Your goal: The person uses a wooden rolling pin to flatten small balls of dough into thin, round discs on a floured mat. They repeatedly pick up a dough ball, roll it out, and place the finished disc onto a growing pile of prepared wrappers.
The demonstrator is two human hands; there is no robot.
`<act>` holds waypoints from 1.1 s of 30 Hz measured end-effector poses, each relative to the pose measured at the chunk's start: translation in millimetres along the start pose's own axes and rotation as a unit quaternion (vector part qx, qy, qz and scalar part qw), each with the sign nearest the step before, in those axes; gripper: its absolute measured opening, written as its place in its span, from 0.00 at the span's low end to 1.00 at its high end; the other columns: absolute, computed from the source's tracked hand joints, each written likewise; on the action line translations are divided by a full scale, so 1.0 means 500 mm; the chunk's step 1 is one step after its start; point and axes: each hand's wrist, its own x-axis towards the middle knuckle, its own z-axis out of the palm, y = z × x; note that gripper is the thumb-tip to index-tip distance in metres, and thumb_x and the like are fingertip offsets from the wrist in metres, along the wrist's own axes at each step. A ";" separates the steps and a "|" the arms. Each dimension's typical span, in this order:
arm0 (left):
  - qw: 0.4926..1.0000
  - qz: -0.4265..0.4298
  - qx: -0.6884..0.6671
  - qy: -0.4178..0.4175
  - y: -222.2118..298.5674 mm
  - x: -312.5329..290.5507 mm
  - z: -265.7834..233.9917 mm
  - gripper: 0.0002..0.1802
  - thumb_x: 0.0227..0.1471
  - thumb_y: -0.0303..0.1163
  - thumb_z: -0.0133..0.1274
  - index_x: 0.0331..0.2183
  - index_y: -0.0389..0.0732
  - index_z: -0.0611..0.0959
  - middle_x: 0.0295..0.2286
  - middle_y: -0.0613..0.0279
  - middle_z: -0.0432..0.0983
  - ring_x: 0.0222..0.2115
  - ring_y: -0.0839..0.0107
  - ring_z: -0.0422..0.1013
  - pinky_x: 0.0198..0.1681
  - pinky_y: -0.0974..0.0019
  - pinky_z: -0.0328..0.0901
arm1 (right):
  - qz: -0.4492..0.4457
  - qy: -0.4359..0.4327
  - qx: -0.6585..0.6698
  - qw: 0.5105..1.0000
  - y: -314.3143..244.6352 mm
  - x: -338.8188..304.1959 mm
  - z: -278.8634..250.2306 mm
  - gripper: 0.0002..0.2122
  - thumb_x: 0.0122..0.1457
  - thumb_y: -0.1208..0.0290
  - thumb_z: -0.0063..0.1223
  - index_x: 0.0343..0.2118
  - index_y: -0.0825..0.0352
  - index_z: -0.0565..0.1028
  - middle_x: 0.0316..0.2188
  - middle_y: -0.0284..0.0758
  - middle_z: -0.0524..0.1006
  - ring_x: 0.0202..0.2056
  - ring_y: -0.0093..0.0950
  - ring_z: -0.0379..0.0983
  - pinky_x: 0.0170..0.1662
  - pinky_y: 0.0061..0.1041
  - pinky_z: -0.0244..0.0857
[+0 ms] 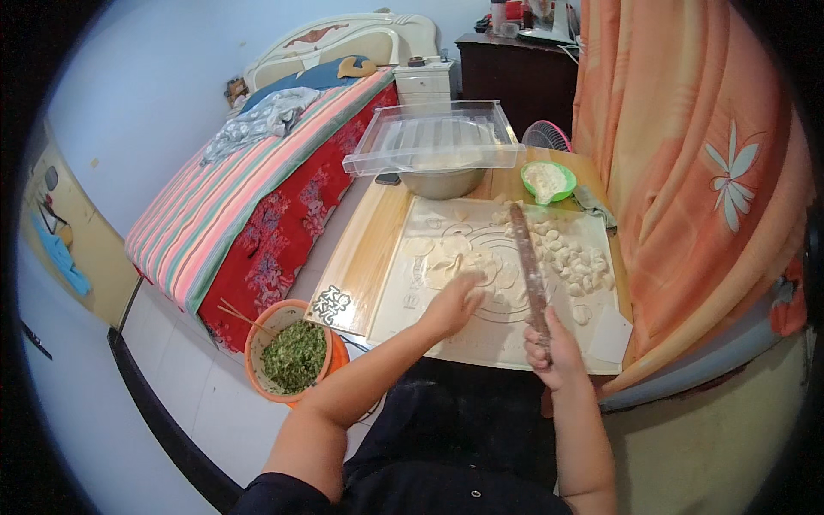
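Observation:
My right hand (554, 350) is wrapped around the near end of a floury wooden rolling pin (526, 257), which slants up and away over the mat. My left hand (453, 306) hovers at the near edge of a spread of flat round dough wrappers (463, 262), its fingers stretched out and seemingly holding nothing. Several small lumps of cut dough (571, 257) lie to the right of the pin, dusted with flour. One flattened piece (581, 314) rests apart near them. Under all this is a pale kneading mat (412, 322) with printed circles.
A metal basin (444, 184) with a clear plastic drawer (433, 137) on top stands at the table's far end, beside a green bowl of flour (549, 181). Low on the left, an orange bucket (256, 365) holds chopped green filling and chopsticks. An orange curtain (678, 197) hangs close on the right.

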 end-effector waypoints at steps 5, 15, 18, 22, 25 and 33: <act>0.948 0.070 0.251 -0.182 -0.017 -0.129 -0.076 0.32 0.61 0.43 0.46 0.63 0.46 0.61 0.63 0.49 0.54 0.64 0.57 0.51 0.65 0.51 0.48 | -0.025 0.045 -0.044 0.998 -0.023 -0.049 -0.012 0.20 0.68 0.49 0.37 0.41 0.65 0.68 0.20 0.29 0.65 0.13 0.16 0.57 0.12 0.14 0.48; 0.959 0.136 0.213 -0.131 0.015 -0.012 0.009 0.29 0.59 0.45 0.46 0.58 0.43 0.69 0.60 0.54 0.59 0.62 0.55 0.55 0.64 0.50 0.49 | -0.058 0.072 -0.060 0.994 -0.013 -0.086 -0.028 0.20 0.69 0.50 0.35 0.42 0.66 0.68 0.20 0.29 0.67 0.13 0.17 0.59 0.12 0.15 0.51; 0.937 0.163 0.269 -0.149 0.017 0.020 0.056 0.31 0.61 0.50 0.42 0.61 0.49 0.64 0.63 0.58 0.55 0.64 0.58 0.50 0.66 0.47 0.42 | -0.060 0.072 -0.072 0.993 -0.012 -0.087 -0.029 0.20 0.69 0.50 0.35 0.43 0.66 0.68 0.21 0.29 0.68 0.13 0.17 0.60 0.12 0.16 0.52; 0.937 0.076 0.284 -0.192 -0.030 0.051 0.019 0.32 0.62 0.51 0.39 0.64 0.51 0.60 0.65 0.63 0.51 0.65 0.62 0.48 0.67 0.45 0.39 | -0.059 0.081 -0.070 0.993 -0.014 -0.089 -0.033 0.20 0.69 0.50 0.36 0.43 0.66 0.68 0.21 0.30 0.68 0.12 0.18 0.60 0.12 0.16 0.52; 0.944 0.084 0.280 -0.151 -0.059 0.052 -0.044 0.28 0.61 0.44 0.44 0.60 0.47 0.66 0.61 0.56 0.59 0.62 0.58 0.56 0.63 0.48 0.50 | -0.061 0.089 -0.083 0.991 -0.015 -0.086 -0.040 0.20 0.69 0.50 0.36 0.42 0.66 0.68 0.21 0.30 0.69 0.12 0.18 0.60 0.12 0.16 0.52; 0.976 -0.052 0.185 0.099 -0.213 0.264 -0.060 0.19 0.58 0.35 0.45 0.49 0.41 0.78 0.45 0.47 0.74 0.46 0.50 0.71 0.49 0.52 0.66 | -0.051 0.095 -0.145 0.984 -0.006 -0.084 -0.067 0.21 0.69 0.50 0.36 0.41 0.67 0.68 0.20 0.30 0.69 0.12 0.18 0.61 0.12 0.17 0.54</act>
